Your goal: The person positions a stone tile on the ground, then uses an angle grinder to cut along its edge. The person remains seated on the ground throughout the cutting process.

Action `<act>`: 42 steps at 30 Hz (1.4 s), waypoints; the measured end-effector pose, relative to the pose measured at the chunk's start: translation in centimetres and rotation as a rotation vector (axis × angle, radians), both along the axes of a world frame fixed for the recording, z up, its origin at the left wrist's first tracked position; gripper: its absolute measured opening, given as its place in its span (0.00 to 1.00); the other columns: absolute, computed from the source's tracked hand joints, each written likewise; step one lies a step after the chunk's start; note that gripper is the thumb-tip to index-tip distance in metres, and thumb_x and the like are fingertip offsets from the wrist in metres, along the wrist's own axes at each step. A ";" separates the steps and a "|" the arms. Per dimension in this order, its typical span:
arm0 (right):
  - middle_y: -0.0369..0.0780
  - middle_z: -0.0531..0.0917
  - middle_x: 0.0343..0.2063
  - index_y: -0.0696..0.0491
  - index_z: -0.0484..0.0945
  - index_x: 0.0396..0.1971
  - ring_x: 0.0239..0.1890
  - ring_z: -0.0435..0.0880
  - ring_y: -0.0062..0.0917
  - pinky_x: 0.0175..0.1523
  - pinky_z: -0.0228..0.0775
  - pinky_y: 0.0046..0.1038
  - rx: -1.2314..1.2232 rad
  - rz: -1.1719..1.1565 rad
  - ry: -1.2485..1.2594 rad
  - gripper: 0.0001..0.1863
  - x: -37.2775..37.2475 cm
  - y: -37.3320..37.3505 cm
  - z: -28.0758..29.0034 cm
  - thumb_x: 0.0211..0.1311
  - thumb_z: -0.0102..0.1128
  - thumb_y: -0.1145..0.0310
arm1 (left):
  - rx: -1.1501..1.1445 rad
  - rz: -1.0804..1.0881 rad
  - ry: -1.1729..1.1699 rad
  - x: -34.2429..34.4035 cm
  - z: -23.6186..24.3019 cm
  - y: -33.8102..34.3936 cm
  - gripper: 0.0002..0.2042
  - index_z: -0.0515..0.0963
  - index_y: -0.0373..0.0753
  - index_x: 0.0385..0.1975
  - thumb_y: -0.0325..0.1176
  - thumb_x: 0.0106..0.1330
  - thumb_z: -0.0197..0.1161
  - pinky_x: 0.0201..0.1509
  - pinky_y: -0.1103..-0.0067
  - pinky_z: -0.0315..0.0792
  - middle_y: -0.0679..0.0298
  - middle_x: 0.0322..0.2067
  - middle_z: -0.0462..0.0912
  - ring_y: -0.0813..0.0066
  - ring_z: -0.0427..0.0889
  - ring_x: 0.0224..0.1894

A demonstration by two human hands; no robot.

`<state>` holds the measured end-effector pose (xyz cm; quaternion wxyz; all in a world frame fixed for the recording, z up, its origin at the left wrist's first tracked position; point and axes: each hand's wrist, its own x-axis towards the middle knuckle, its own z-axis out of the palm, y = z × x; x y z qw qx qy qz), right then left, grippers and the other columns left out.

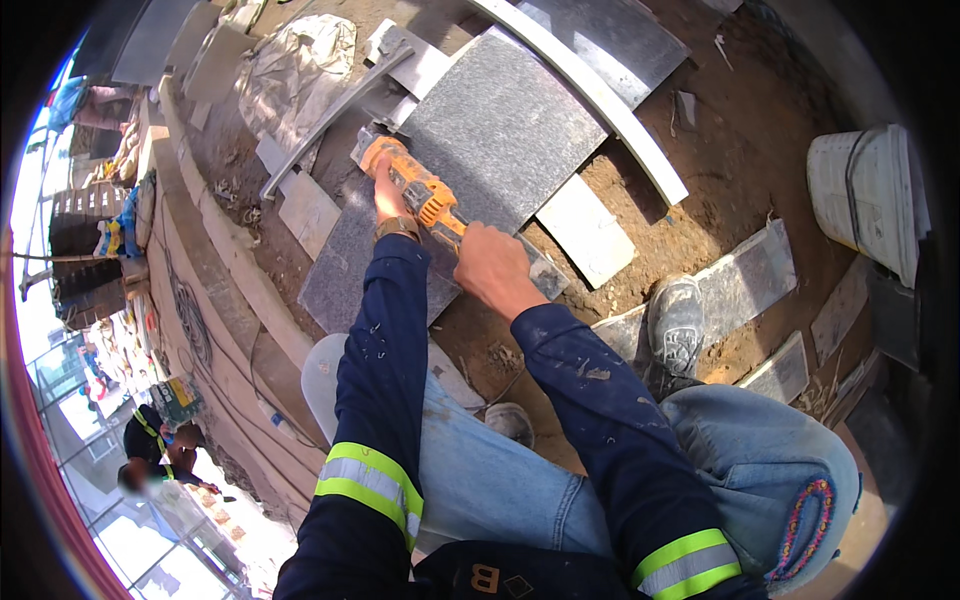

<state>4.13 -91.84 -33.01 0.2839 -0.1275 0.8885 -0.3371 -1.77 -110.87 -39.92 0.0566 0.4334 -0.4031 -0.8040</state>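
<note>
An orange angle grinder [420, 190] lies angled over a dark speckled stone slab [500, 110], its head near the slab's left edge. My left hand [388, 200] is closed round the front of the grinder's body, with a watch at the wrist. My right hand [492, 262] grips the rear of the tool, lower and to the right. Another dark slab piece [330, 280] lies under my left arm, and a pale tile [585, 230] sits on the soil to the right of my hands.
A long pale bar [630, 140] crosses the upper right. A white bucket [850, 195] stands at the right, near my boot [675, 325] on a stone strip [750, 260]. A crumpled sheet [295, 75] and cables [195, 320] lie leftward. A co-worker [150, 450] bends at the lower left.
</note>
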 end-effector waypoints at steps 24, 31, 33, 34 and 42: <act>0.53 0.84 0.31 0.63 0.77 0.34 0.35 0.85 0.46 0.42 0.77 0.39 -0.001 0.016 -0.026 0.14 -0.4 0.3 0.5 0.48 0.63 0.70 | 0.008 -0.012 0.023 -0.3 -0.4 -0.1 0.26 0.72 0.36 0.50 0.54 0.65 0.55 0.36 0.60 0.80 0.53 0.34 0.81 0.53 0.83 0.31; 0.53 0.84 0.31 0.63 0.77 0.34 0.36 0.85 0.45 0.42 0.77 0.39 0.010 0.027 -0.046 0.15 -0.3 0.2 0.2 0.48 0.63 0.69 | 0.013 0.010 -0.012 0.0 -0.1 0.0 0.29 0.70 0.37 0.54 0.56 0.65 0.55 0.37 0.59 0.80 0.51 0.37 0.79 0.51 0.83 0.33; 0.53 0.84 0.31 0.63 0.77 0.33 0.36 0.85 0.45 0.42 0.77 0.39 0.006 0.024 -0.038 0.14 -0.2 0.2 0.3 0.48 0.63 0.69 | 0.014 0.006 -0.015 0.1 -0.3 -0.3 0.29 0.69 0.37 0.55 0.56 0.65 0.55 0.37 0.58 0.79 0.51 0.38 0.79 0.51 0.83 0.34; 0.53 0.84 0.30 0.63 0.77 0.33 0.36 0.85 0.45 0.42 0.77 0.39 0.003 0.022 -0.033 0.14 -0.1 0.1 0.3 0.48 0.63 0.69 | 0.014 0.005 -0.017 0.2 -0.4 -0.5 0.29 0.68 0.38 0.56 0.57 0.65 0.55 0.38 0.58 0.79 0.51 0.39 0.78 0.50 0.82 0.34; 0.53 0.84 0.29 0.63 0.77 0.32 0.34 0.85 0.46 0.40 0.77 0.40 -0.007 0.009 -0.008 0.13 0.2 0.4 0.0 0.48 0.62 0.70 | 0.010 -0.006 -0.001 0.3 -0.1 0.0 0.30 0.68 0.37 0.56 0.57 0.65 0.56 0.39 0.58 0.79 0.51 0.40 0.78 0.51 0.82 0.35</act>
